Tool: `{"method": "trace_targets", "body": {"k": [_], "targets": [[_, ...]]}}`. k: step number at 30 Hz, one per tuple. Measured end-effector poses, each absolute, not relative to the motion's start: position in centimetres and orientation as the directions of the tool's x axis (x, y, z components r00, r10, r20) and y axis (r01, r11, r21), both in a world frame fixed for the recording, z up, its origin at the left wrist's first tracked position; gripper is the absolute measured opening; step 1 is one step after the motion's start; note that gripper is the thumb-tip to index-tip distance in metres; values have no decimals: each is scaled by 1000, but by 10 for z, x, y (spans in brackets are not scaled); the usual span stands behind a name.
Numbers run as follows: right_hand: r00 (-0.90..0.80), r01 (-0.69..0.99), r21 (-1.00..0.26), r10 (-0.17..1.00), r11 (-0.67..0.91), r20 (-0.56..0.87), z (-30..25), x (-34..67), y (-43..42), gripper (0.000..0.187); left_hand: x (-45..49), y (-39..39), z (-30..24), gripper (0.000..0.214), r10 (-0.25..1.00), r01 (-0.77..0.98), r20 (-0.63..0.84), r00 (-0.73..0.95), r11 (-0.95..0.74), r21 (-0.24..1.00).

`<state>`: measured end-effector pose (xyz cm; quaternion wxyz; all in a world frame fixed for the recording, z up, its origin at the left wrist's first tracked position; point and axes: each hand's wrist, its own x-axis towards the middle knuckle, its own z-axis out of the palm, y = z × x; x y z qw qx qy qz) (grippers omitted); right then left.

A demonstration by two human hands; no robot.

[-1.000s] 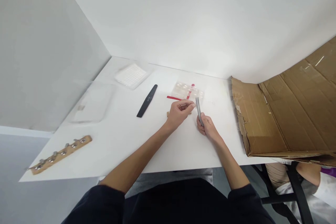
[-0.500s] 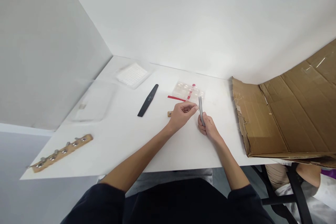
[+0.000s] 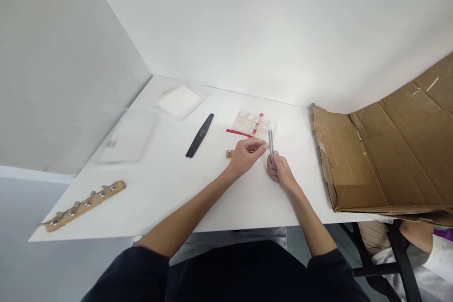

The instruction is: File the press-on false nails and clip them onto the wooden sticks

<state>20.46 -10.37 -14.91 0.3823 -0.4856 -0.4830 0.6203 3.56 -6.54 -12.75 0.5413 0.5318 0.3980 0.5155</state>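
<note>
My right hand (image 3: 279, 168) is closed around the lower end of a grey nail file (image 3: 271, 144), held upright with its narrow edge towards me. Just left of the file, my left hand (image 3: 247, 155) is closed in a pinch. A tiny pale bit shows at its fingertips, too small to make out, close beside the file. Behind the left hand the end of a small wooden piece with metal on it (image 3: 230, 153) peeks out; the rest is hidden. Beyond the hands lie a clear compartment case (image 3: 244, 122) with red pieces in it and a thin red stick (image 3: 236, 132).
On the white table (image 3: 170, 188) lie a black nail file (image 3: 200, 135), a clear pack of small white squares (image 3: 179, 101), a clear plastic lid (image 3: 123, 139) and a wooden bar with metal fittings (image 3: 85, 204). An open cardboard box (image 3: 354, 165) stands at right, with a seated person's arm (image 3: 417, 235) below.
Almost nothing differs. The view has shifted very slightly, and both hands keep the same pose beside each other.
</note>
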Motion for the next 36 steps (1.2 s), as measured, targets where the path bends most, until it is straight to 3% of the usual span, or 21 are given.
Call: {"method": "trace_targets", "body": {"k": [7, 18, 25, 32, 36], "targets": [[-263, 30, -969, 934, -244, -243, -146, 203, -105, 68, 28, -60, -116, 28, 997, -220, 17, 78, 0, 975], [-221, -9, -971, 948, -237, -229, -149, 206, -104, 67, 39, -67, -134, 24, 978, -119, 109, 179, -89, 989], [-243, 30, -972, 942, -232, -233, -144, 201, -105, 69, 32, -62, -120, 29, 995, -224, 8, 100, 15, 974], [-242, 30, -974, 943, -226, -226, -145, 203, -105, 68, 32, -63, -130, 23, 978, -124, 163, 127, -147, 981], [-245, 18, -975, 944, -224, -221, -146, 203, -104, 68, 32, -64, -128, 22, 981, -109, 149, 125, -135, 985]]}}
